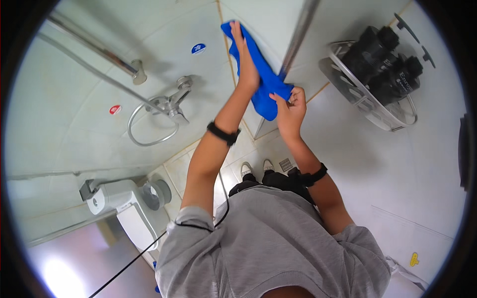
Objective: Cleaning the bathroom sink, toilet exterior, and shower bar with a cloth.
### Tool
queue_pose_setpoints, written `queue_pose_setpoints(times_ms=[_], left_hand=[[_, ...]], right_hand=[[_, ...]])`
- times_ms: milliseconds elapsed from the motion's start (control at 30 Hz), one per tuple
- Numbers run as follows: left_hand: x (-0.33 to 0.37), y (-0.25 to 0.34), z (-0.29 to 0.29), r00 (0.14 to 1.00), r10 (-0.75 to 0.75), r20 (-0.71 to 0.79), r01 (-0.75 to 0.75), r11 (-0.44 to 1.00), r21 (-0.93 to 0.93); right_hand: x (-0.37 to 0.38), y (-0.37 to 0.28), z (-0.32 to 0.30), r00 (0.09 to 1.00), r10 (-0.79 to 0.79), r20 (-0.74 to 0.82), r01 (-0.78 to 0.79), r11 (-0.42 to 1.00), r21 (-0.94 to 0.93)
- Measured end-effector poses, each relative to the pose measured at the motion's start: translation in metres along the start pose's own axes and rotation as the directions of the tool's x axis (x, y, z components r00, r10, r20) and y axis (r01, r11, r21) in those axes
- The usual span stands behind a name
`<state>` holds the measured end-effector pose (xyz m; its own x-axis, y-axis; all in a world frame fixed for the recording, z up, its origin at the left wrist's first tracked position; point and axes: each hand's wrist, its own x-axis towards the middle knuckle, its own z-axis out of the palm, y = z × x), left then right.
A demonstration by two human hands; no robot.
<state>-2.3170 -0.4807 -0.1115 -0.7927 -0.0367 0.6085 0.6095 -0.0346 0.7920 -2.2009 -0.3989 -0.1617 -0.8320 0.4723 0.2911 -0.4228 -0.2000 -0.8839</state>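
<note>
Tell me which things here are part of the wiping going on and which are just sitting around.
In use:
- blue cloth, pressed to the tiled wall by the left hand, its lower end pinched by the right hand

Lying about:
- wire shelf holding dark bottles
- shower tap and hose
- toilet

1. The blue cloth [261,74] looks soft and matt, like a woven microfibre fabric, with loose folds.
2. The wall tiles [74,99] on the left are pale, smooth and glossy, with thin tan grout lines.
3. The shower tap [171,102] and its looped hose [149,134] are shiny polished metal.
4. The grab rail [99,49] at far left is brushed metal with a duller sheen.
5. The wire shelf [367,99] on the right is bright chrome metal, holding black plastic bottles [385,62] with a slight gloss.
6. The toilet fixture [124,208] at near left is smooth white plastic.
7. The person's grey shirt [268,248] is matt knitted cloth.
</note>
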Motion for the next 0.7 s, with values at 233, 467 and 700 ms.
queue_pose_setpoints(times_ms=[233,467,700], left_hand=[[-0.102,0.031,0.041,0.995,0.095,0.006,-0.095,0.977,0.189],[-0.132,0.069,0.062,0.986,-0.079,-0.147,0.087,0.995,0.047],[-0.120,0.044,0.086,0.942,0.145,-0.303,-0.040,0.944,0.326]], right_hand=[[0.077,0.002,-0.097,0.983,0.058,-0.177,-0.075,0.993,-0.086],[0.100,-0.029,-0.089,0.982,-0.102,-0.161,0.040,0.935,-0.352],[0.088,-0.050,-0.068,0.975,-0.106,-0.197,-0.015,0.847,-0.531]])
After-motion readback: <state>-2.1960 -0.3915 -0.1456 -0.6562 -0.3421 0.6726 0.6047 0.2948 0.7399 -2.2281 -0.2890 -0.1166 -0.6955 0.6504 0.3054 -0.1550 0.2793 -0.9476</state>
